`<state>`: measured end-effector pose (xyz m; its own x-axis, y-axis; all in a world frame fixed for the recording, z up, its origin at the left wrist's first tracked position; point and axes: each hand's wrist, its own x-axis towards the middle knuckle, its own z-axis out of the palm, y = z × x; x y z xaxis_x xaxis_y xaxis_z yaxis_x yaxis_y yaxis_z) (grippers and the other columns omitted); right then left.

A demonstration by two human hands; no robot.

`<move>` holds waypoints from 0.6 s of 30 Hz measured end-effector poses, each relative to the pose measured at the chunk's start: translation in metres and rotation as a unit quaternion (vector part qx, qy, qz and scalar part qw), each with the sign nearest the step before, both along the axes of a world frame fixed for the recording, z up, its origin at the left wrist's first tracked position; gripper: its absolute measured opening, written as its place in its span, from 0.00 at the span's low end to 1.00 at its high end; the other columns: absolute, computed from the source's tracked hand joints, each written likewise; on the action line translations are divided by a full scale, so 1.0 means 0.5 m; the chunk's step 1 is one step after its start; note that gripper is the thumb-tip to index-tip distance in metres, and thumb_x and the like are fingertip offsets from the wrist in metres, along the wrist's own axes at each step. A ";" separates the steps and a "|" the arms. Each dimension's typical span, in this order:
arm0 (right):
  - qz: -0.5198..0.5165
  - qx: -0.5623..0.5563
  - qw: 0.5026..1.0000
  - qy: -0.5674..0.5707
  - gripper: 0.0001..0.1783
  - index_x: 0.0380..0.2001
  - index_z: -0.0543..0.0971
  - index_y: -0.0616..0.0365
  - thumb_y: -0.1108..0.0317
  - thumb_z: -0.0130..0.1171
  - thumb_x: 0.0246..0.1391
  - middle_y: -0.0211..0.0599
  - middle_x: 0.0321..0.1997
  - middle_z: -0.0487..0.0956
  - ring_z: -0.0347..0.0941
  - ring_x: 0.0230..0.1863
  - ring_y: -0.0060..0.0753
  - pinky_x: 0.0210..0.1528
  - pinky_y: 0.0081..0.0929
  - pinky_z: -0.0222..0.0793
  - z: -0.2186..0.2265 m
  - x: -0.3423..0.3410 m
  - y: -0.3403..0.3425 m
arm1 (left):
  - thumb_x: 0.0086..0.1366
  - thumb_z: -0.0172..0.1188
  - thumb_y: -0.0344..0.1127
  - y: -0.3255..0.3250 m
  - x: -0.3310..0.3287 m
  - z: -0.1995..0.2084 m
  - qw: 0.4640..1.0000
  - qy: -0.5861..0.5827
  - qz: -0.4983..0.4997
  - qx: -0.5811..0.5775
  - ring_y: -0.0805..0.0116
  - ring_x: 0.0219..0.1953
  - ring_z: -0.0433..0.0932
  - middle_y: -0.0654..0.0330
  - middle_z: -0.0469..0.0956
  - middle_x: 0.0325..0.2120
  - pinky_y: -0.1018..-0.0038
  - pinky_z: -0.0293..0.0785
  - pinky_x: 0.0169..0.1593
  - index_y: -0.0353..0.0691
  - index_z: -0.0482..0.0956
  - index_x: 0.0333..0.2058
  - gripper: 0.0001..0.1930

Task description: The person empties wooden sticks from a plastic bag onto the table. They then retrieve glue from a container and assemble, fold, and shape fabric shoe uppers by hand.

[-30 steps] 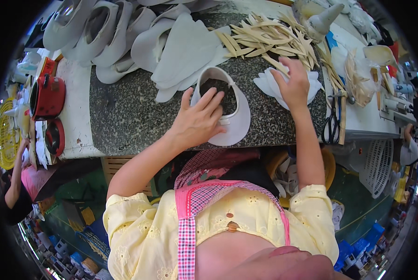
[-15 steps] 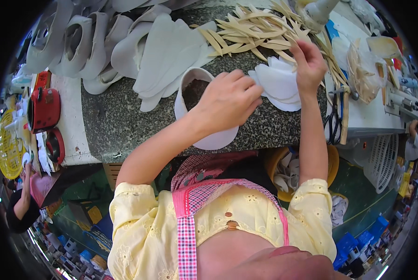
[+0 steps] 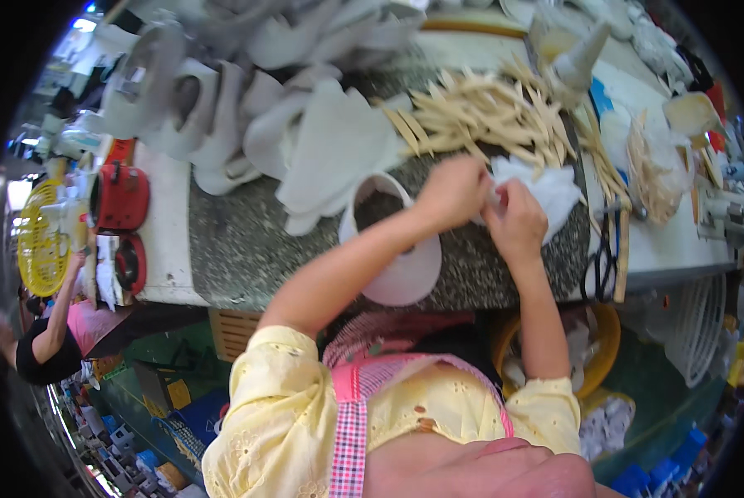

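My left hand (image 3: 456, 192) and my right hand (image 3: 517, 222) meet fingertip to fingertip over the worktable, right of a white shoe upper (image 3: 407, 274). Both hands are closed in a pinch. A small pale bit shows between the fingertips, but blur and the fingers hide what it is. The upper lies on the dark speckled slab (image 3: 247, 241), its round opening facing up, and my left forearm passes across it. Thin white cut pieces (image 3: 558, 199) lie in a stack behind my right hand. Beyond them is a heap of beige curved strips (image 3: 480, 112).
More grey-white uppers (image 3: 185, 112) stand at the back left, beside flat grey pieces (image 3: 339, 145). Black scissors (image 3: 602, 266) are at the slab's right edge. A red case (image 3: 121, 199) sits at left. A yellow basket (image 3: 608, 349) is below the table edge. A person (image 3: 52, 340) is at far left.
My right hand has come away from the beige strips, toward me and left. My left hand has moved right to meet it. The whole view has shifted and blurred.
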<state>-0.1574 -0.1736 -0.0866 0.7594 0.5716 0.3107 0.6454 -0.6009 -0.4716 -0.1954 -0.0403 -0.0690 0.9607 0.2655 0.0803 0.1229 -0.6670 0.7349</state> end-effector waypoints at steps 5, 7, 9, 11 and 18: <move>-0.005 0.074 0.997 -0.027 0.09 0.22 0.68 0.57 0.67 0.57 0.37 0.39 0.21 0.70 0.68 0.23 0.43 0.24 0.34 0.62 -0.017 -0.010 0.002 | 0.56 0.49 0.32 -0.001 -0.024 0.001 0.978 0.043 -0.064 -0.195 0.66 0.33 0.74 0.53 0.75 0.32 0.75 0.68 0.37 0.35 0.70 0.40 0.13; -0.041 0.128 0.989 0.057 0.05 0.18 0.68 0.59 0.72 0.53 0.39 0.37 0.16 0.70 0.67 0.17 0.34 0.20 0.27 0.61 -0.009 -0.012 -0.001 | 0.56 0.48 0.31 -0.004 -0.031 -0.025 0.973 0.040 -0.060 -0.218 0.66 0.34 0.74 0.53 0.75 0.34 0.75 0.68 0.39 0.35 0.69 0.43 0.15; -0.037 0.195 0.970 0.138 0.05 0.18 0.68 0.60 0.73 0.53 0.41 0.34 0.16 0.69 0.66 0.18 0.27 0.20 0.23 0.60 -0.016 -0.008 -0.012 | 0.55 0.47 0.29 -0.002 -0.033 -0.026 0.978 0.030 -0.085 -0.187 0.62 0.36 0.73 0.55 0.74 0.37 0.73 0.68 0.41 0.37 0.66 0.46 0.17; -0.032 0.260 0.940 0.218 0.04 0.18 0.68 0.60 0.75 0.52 0.42 0.30 0.16 0.69 0.65 0.18 0.20 0.20 0.19 0.59 -0.018 -0.011 -0.034 | 0.55 0.47 0.29 -0.017 -0.047 -0.017 0.993 0.030 -0.103 -0.052 0.60 0.37 0.71 0.56 0.74 0.37 0.71 0.68 0.42 0.38 0.67 0.45 0.17; -0.086 0.521 0.847 0.067 0.07 0.18 0.64 0.59 0.82 0.45 0.45 0.27 0.21 0.65 0.60 0.20 0.15 0.22 0.12 0.58 0.061 -0.063 -0.157 | 0.55 0.51 0.38 -0.031 -0.061 0.027 0.972 0.060 -0.144 0.179 0.54 0.42 0.66 0.56 0.71 0.41 0.66 0.63 0.46 0.40 0.66 0.47 0.20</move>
<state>-0.1890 -0.2522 -0.0563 0.8721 -0.0819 0.4824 0.4889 0.1066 -0.8658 -0.2257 -0.0559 -0.0555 0.9992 -0.0394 0.0017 -0.0361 -0.8962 0.4422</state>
